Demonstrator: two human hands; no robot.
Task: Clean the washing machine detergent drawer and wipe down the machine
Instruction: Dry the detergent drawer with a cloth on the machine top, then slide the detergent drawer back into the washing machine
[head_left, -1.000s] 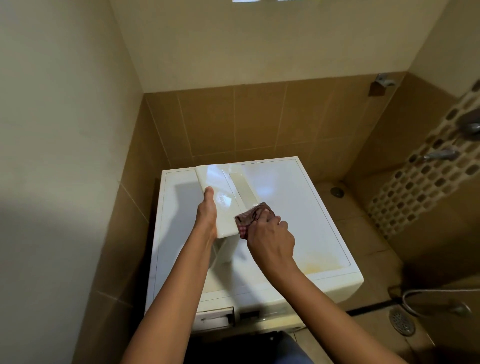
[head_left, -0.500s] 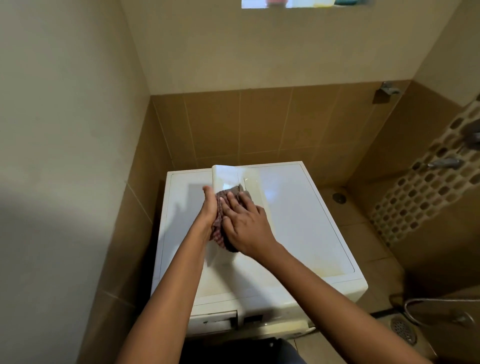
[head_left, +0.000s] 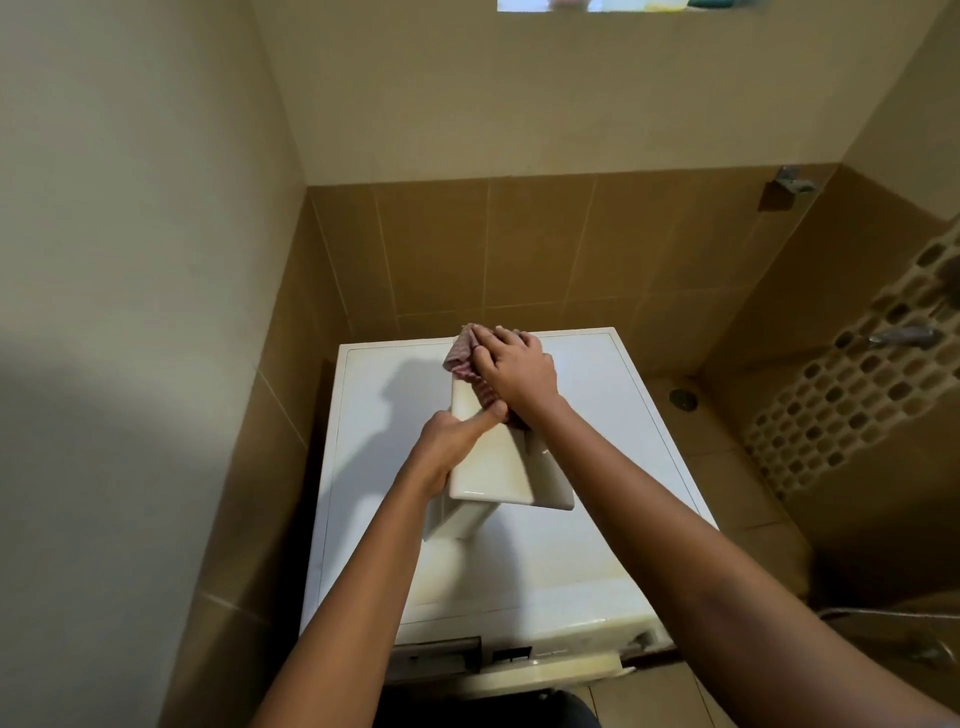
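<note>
The white detergent drawer is held above the top of the white washing machine, its long side facing up. My left hand grips the drawer's left edge, thumb lying across its upper face. My right hand presses a reddish checked cloth against the drawer's far end. Part of the cloth trails under my right wrist. The empty drawer slot shows dark at the machine's front left.
Plain wall stands close on the left, brown tiled wall behind the machine. To the right lie a tiled floor with a drain, a mosaic wall with taps, and a hose low at the right.
My right hand slid the cloth from the drawer's near part up to its far end. The drawer tipped so its near end now points toward me.
</note>
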